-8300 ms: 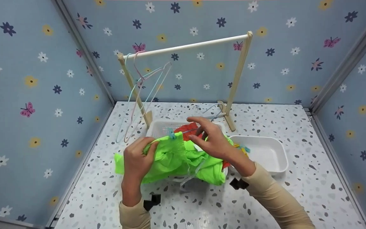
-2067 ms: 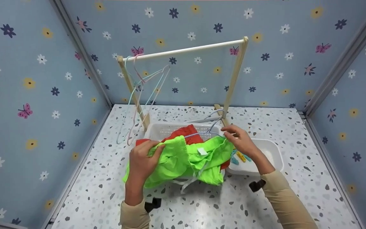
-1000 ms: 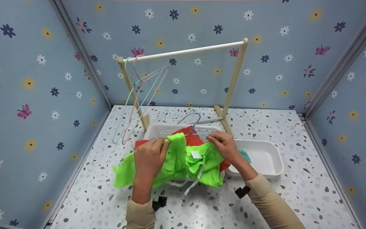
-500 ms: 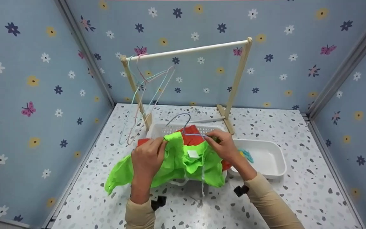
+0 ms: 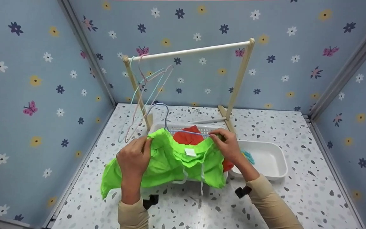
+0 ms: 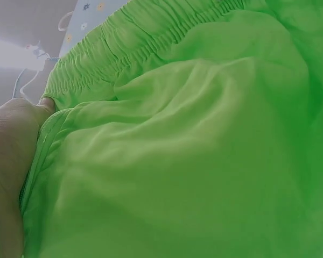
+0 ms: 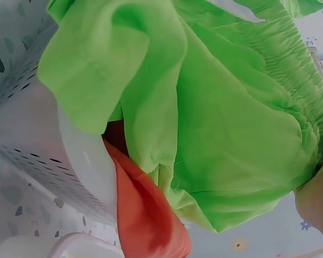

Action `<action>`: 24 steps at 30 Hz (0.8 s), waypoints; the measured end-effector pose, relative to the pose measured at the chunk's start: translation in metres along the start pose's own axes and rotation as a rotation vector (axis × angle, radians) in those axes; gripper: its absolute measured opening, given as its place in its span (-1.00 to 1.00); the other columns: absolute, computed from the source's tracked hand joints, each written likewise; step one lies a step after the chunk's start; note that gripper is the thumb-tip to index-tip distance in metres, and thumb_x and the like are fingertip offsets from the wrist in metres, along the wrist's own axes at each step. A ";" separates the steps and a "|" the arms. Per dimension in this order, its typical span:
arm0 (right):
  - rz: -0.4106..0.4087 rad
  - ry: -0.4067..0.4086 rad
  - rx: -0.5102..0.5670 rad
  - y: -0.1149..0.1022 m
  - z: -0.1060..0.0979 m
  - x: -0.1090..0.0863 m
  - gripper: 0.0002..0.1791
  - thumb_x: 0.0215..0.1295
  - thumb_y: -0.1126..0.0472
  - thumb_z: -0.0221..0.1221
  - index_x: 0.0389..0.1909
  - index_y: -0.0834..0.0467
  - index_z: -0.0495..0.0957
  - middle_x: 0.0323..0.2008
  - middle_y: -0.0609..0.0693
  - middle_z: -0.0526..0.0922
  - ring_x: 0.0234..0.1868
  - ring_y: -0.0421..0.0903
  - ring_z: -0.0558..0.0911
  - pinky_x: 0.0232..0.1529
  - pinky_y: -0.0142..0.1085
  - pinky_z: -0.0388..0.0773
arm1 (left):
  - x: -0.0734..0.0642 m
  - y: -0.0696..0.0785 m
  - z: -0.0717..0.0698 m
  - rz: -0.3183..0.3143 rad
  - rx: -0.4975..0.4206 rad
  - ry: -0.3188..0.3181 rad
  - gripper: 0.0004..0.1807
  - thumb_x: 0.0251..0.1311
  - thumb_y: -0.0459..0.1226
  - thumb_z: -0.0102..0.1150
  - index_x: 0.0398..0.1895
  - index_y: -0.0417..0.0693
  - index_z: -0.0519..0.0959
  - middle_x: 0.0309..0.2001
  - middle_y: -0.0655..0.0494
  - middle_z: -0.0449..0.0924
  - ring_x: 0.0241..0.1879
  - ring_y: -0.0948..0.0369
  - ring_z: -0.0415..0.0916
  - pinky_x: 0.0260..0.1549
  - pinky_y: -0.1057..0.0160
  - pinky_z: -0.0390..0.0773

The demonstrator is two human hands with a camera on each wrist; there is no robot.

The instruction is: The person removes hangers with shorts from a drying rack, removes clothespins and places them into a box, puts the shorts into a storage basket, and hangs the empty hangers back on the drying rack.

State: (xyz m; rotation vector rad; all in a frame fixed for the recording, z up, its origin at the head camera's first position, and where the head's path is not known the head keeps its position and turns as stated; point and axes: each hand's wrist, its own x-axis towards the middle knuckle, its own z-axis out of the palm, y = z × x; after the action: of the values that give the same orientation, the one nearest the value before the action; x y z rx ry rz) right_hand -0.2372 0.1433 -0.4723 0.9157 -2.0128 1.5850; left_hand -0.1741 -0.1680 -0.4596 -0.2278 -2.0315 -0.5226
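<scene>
Bright green shorts (image 5: 160, 159) with an elastic waistband, white label and white drawstring are spread between both hands. My left hand (image 5: 134, 157) grips the waistband's left side, thumb in front; the left wrist view shows the gathered waistband (image 6: 145, 43) running up from the thumb. My right hand (image 5: 227, 144) pinches the right corner of the waistband at the right end of a blue hanger (image 5: 189, 131). The hanger's hook stands up at left, and its bar runs behind the waist opening. Part of the hanger is hidden by the green cloth.
A white perforated basket (image 5: 157, 126) holding red cloth (image 5: 187, 136) stands beneath the shorts. At right is a white tray (image 5: 268, 159) with clothespins (image 5: 248, 156). Behind, a rack (image 5: 189, 52) bears a mint hanger (image 5: 135, 95) and a pink hanger (image 5: 141, 71) at its left end.
The blue clothespin on the waistband's left side earlier is gone from it. The hanger's hook has shifted left, my right hand moved from the right corner onto the hanger, and the waistband is stretched wider.
</scene>
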 end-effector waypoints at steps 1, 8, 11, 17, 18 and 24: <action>0.020 0.017 0.008 0.000 -0.001 0.000 -0.89 0.27 0.56 0.13 -0.28 0.42 0.62 -0.40 0.26 0.64 -0.52 -0.24 0.41 -0.49 -0.45 0.34 | 0.000 -0.001 0.000 -0.011 0.005 -0.002 -0.77 0.28 -0.11 0.20 -0.33 -0.06 0.69 -0.60 0.06 0.55 -0.77 0.07 0.39 -0.83 0.09 0.28; 0.150 0.210 -0.001 0.003 -0.002 -0.003 -0.87 0.35 0.51 0.08 -0.28 0.50 0.59 -0.43 0.29 0.61 -0.50 -0.24 0.43 -0.47 -0.47 0.36 | -0.002 -0.008 0.002 -0.115 0.026 0.002 -0.80 0.25 -0.13 0.25 -0.32 -0.06 0.71 -0.39 0.04 0.70 -0.60 -0.04 0.58 -0.74 0.02 0.44; 0.197 0.282 0.001 0.005 -0.002 -0.004 -0.86 0.36 0.48 0.09 -0.28 0.50 0.59 -0.45 0.30 0.59 -0.53 -0.24 0.41 -0.48 -0.46 0.33 | -0.002 -0.009 0.003 -0.148 0.032 0.008 -0.80 0.25 -0.12 0.25 -0.32 -0.05 0.72 -0.40 0.04 0.70 -0.60 -0.07 0.58 -0.75 0.00 0.42; 0.284 0.374 -0.003 0.010 -0.004 -0.005 -0.84 0.37 0.42 0.12 -0.28 0.47 0.61 -0.49 0.29 0.57 -0.55 -0.23 0.37 -0.52 -0.47 0.28 | -0.002 -0.010 0.005 -0.179 0.031 0.029 -0.79 0.25 -0.11 0.26 -0.35 -0.05 0.72 -0.46 0.02 0.68 -0.64 -0.07 0.55 -0.78 -0.01 0.38; 0.298 0.376 -0.004 0.011 -0.004 -0.005 -0.84 0.37 0.42 0.12 -0.28 0.48 0.61 -0.49 0.28 0.56 -0.55 -0.22 0.37 -0.52 -0.47 0.28 | -0.002 -0.009 0.006 -0.180 0.029 0.030 -0.79 0.25 -0.11 0.26 -0.35 -0.05 0.72 -0.47 0.02 0.68 -0.64 -0.07 0.55 -0.78 -0.01 0.38; 0.405 0.330 -0.004 0.014 -0.008 -0.006 -0.83 0.35 0.41 0.15 -0.28 0.48 0.62 -0.44 0.25 0.59 -0.49 -0.18 0.42 -0.47 -0.45 0.34 | 0.001 -0.007 0.009 -0.161 -0.007 0.025 -0.78 0.24 -0.13 0.26 -0.33 -0.11 0.72 -0.38 -0.04 0.71 -0.50 -0.07 0.63 -0.64 0.00 0.51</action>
State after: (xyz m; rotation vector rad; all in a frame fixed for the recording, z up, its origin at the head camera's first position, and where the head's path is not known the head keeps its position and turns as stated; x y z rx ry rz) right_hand -0.2436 0.1542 -0.4845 0.2222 -2.0385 1.7953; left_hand -0.1842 -0.1699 -0.4642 -0.0619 -2.0344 -0.6288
